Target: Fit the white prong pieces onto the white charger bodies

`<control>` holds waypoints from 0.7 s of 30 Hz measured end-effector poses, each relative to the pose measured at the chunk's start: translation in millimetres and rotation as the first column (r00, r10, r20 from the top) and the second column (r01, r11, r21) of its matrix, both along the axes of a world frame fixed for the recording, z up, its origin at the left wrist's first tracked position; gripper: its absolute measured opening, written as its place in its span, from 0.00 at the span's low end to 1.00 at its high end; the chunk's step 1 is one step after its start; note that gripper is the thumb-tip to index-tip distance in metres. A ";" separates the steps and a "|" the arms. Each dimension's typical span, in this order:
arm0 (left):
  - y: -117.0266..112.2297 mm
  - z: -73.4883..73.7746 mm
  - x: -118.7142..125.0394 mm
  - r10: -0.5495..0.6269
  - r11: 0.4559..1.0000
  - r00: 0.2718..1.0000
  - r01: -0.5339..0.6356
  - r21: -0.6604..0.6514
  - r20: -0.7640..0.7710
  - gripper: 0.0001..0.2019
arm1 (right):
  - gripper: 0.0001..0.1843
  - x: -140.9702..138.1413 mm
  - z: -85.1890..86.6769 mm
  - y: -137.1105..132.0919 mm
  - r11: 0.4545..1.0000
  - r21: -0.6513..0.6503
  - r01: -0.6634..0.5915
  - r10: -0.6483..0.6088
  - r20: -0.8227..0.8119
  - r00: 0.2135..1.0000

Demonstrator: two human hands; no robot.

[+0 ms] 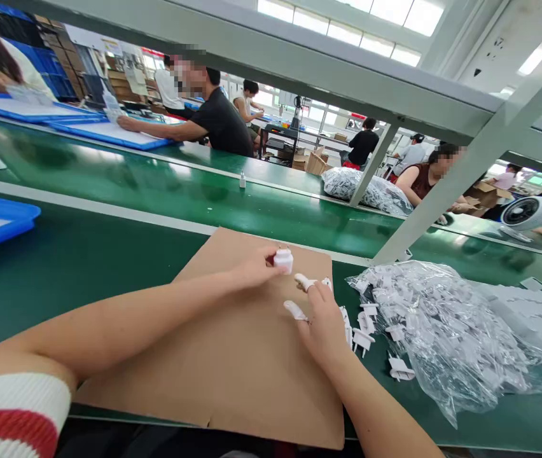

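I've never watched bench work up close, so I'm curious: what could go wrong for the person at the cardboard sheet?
The white plug is held near the fingertips of the left hand, pins up, so it might slip.
Loose white parts lie close to the right hand and forearm, which could knock them.
The thin plastic bag lies crumpled nearby; a snagged edge might shift its contents.

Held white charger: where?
Head view, near centre: charger in the left hand, over the far part of the cardboard, left of the right hand.
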State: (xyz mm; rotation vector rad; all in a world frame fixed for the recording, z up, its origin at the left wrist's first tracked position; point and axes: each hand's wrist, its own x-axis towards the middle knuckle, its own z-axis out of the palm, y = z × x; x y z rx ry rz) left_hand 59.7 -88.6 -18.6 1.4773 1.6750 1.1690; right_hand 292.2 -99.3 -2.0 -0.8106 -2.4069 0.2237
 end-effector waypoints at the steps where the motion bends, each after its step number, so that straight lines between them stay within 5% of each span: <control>1: 13.4 1.4 -13.3 0.082 0.997 0.996 -0.082 0.010 -0.030 0.22 | 0.18 -0.2 0.1 -0.6 0.999 -0.013 -0.038 0.038 0.025 0.999; 6: 69.7 4.2 -83.2 0.448 0.893 0.881 -0.448 0.034 -0.154 0.20 | 0.16 -1.0 1.9 -1.8 0.988 -0.116 -0.101 0.119 0.158 0.980; 11: 85.9 10.1 -117.4 0.624 0.771 0.755 -0.637 0.001 -0.201 0.17 | 0.14 -0.6 4.4 -0.8 0.977 -0.210 -0.035 0.092 0.266 0.960; 17: 87.4 44.5 -74.3 0.732 0.679 0.667 -0.696 0.235 -0.139 0.33 | 0.15 0.3 5.3 -0.4 0.959 -0.280 -0.045 0.134 0.310 0.941; 20: 67.4 83.4 -29.4 0.619 0.692 0.785 -0.523 0.498 -0.036 0.27 | 0.16 0.4 5.2 -1.1 0.958 -0.287 -0.033 0.124 0.308 0.943; 21: 54.9 97.2 -15.8 0.438 0.606 0.891 -0.392 0.692 0.121 0.26 | 0.16 0.4 5.2 -1.6 0.957 -0.291 -0.023 0.118 0.311 0.943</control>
